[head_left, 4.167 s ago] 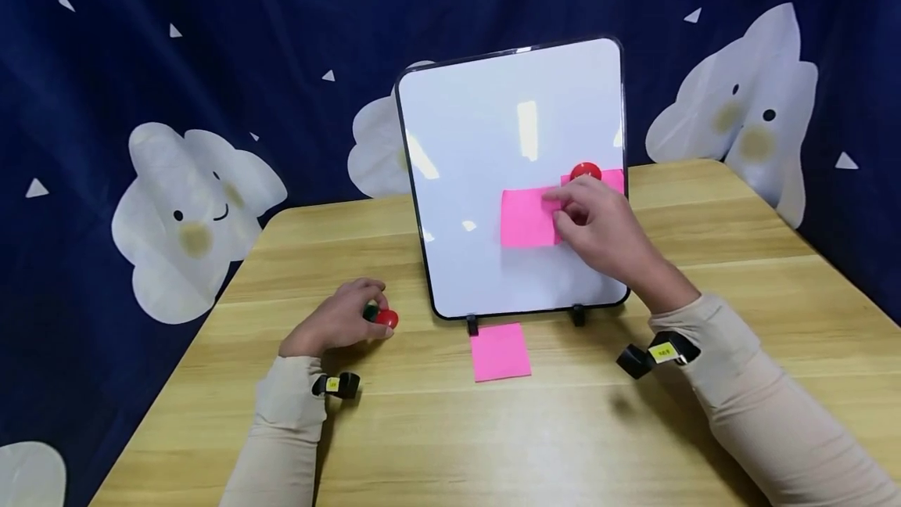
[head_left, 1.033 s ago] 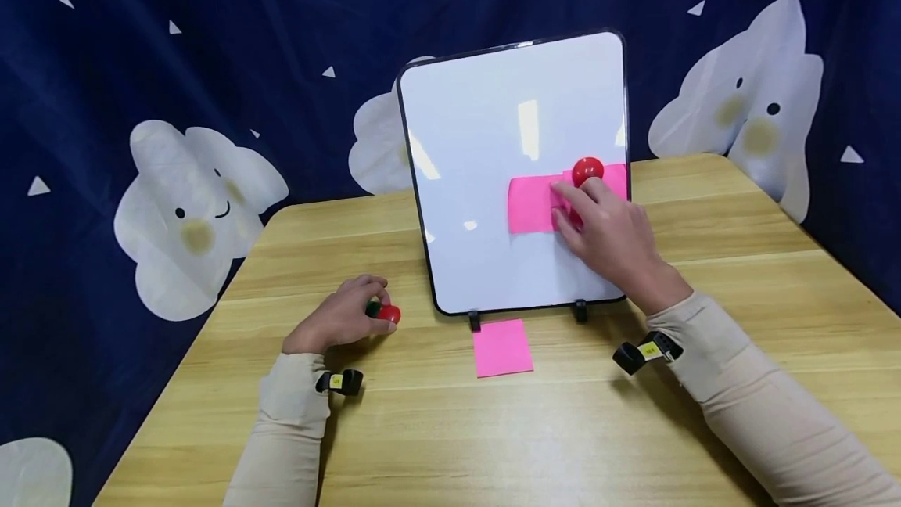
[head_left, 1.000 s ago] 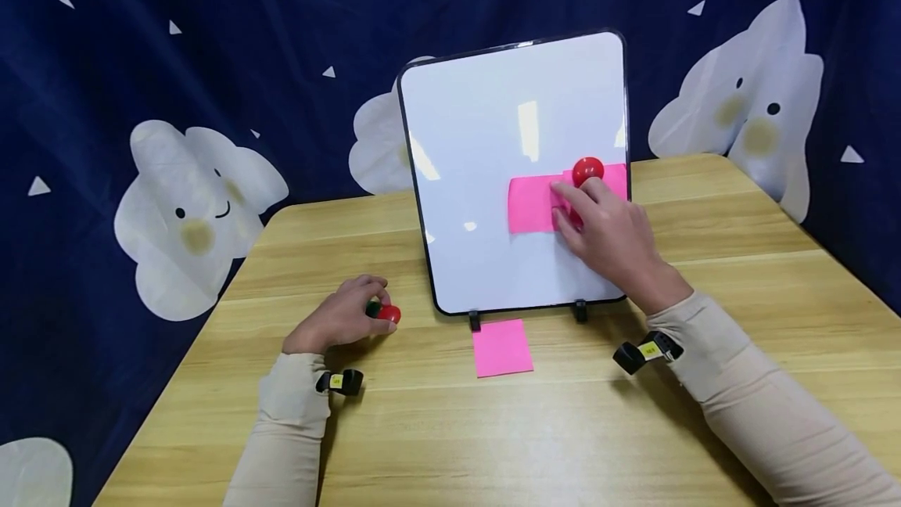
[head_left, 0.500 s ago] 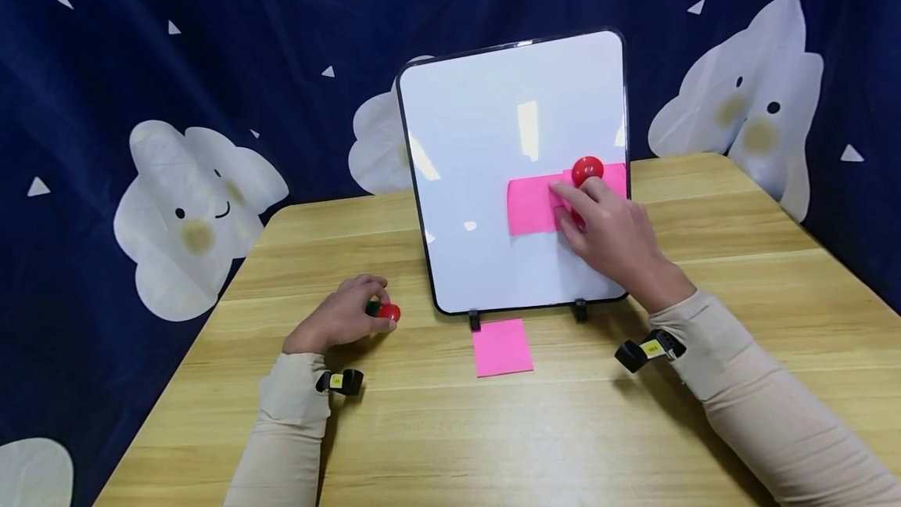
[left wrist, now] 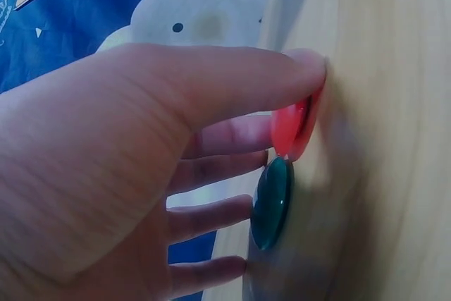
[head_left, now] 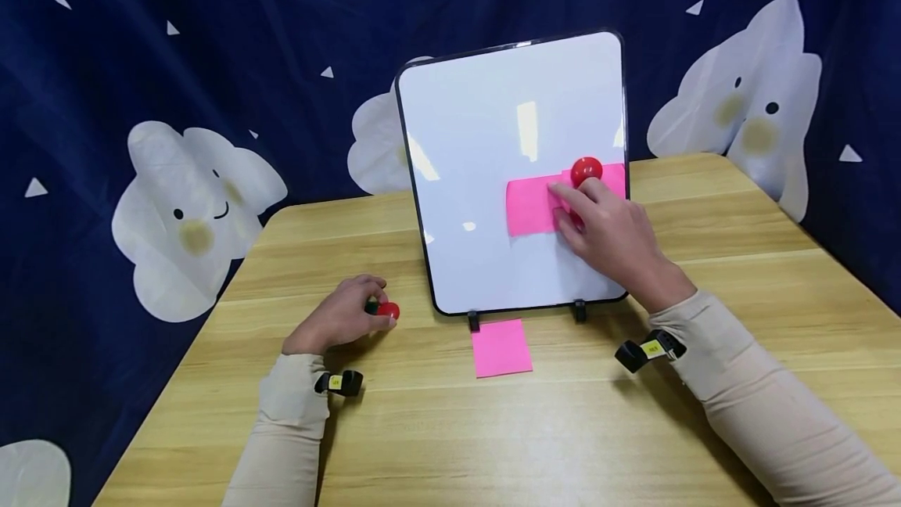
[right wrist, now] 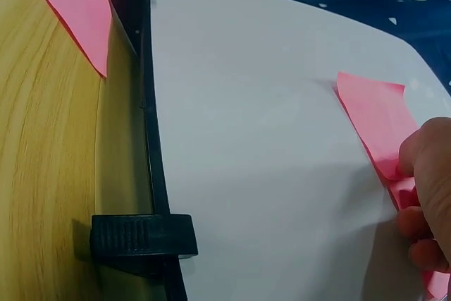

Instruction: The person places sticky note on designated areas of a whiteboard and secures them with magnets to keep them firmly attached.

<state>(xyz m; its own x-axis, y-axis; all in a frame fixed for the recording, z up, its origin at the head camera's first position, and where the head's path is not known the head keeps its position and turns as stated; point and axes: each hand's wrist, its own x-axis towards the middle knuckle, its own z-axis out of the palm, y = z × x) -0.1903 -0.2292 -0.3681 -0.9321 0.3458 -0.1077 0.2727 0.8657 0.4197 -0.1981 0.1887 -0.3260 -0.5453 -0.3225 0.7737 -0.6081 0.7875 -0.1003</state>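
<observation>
My left hand (head_left: 341,315) rests on the table at the left, pinching a round red magnet (left wrist: 287,128) between thumb and index finger. A green magnet (left wrist: 273,202) stands on edge just beside it, close to the other fingertips. My right hand (head_left: 612,233) is at the whiteboard (head_left: 479,139), with thumb and index finger pinching the right edge of a pink sticky note (head_left: 531,206). This note meets a second pink sticky note (head_left: 615,177), partly hidden by the hand. A red magnet (head_left: 586,170) sits on the second note, above my fingers. Something red shows between the fingers, too covered to tell.
Another pink sticky note (head_left: 502,348) lies on the wooden table (head_left: 450,429) in front of the board. Two black feet (head_left: 580,311) hold up the board, which leans slightly back. A dark blue cloud-print curtain (head_left: 281,45) hangs behind the table.
Compared with about four seconds ago, the pinched note is slightly higher and further right, and the right hand has shifted, showing more of the red magnet. The left hand has barely moved.
</observation>
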